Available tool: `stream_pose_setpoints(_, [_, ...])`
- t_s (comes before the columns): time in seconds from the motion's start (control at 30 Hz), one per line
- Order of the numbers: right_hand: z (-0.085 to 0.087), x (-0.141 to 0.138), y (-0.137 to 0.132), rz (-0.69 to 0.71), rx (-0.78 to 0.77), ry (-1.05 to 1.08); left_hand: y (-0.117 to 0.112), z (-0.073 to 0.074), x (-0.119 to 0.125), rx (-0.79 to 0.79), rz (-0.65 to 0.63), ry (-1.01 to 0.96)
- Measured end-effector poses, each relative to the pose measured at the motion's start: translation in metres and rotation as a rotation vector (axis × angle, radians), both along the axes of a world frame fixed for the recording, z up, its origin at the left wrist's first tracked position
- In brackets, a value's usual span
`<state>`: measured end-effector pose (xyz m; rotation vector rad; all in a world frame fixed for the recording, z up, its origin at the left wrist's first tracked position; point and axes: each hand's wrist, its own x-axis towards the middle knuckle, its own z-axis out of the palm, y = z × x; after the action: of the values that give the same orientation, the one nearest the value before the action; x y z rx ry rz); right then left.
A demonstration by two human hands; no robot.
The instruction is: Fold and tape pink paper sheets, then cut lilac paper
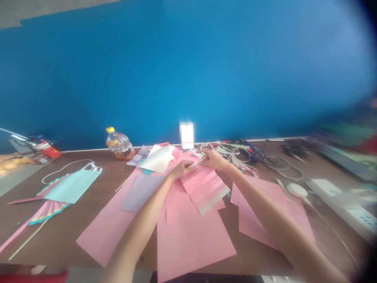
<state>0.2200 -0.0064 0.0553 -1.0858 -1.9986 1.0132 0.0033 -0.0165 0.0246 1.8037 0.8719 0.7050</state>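
My left hand point(182, 169) and my right hand point(214, 158) are close together over the middle of the table. Between them they pinch the far edge of a pink paper sheet point(203, 184). A pale strip runs along the near edge of that sheet, and its surface looks slightly creased. Beneath it lie larger pink sheets point(191, 243). A lilac sheet point(143, 192) rests to the left of my left hand, and a cream sheet point(157, 158) lies just beyond it. My fingertips are small and a little blurred.
A bottle with a yellow cap point(120, 144) leans at the back left. Near the left edge lies a pleated paper piece with a light blue sheet point(73, 185). Tangled cables point(240, 153) and a white power strip point(341, 200) are on the right. A blue wall point(182, 70) stands behind.
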Motion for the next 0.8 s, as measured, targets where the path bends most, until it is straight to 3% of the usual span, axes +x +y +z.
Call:
stream_pose_setpoints(0.4, [0.004,0.005,0.0,0.064,0.007,-0.019,0.008,-0.012,-0.001,-0.101,0.11,-0.055])
stream_pose_setpoints(0.6, [0.004,0.014,0.006,-0.084,-0.037,0.063,0.005,-0.008,0.0,-0.042,0.065,-0.083])
stream_pose_setpoints(0.8, [0.007,0.029,0.013,-0.22,-0.119,0.296,0.006,-0.013,-0.001,-0.095,0.166,-0.138])
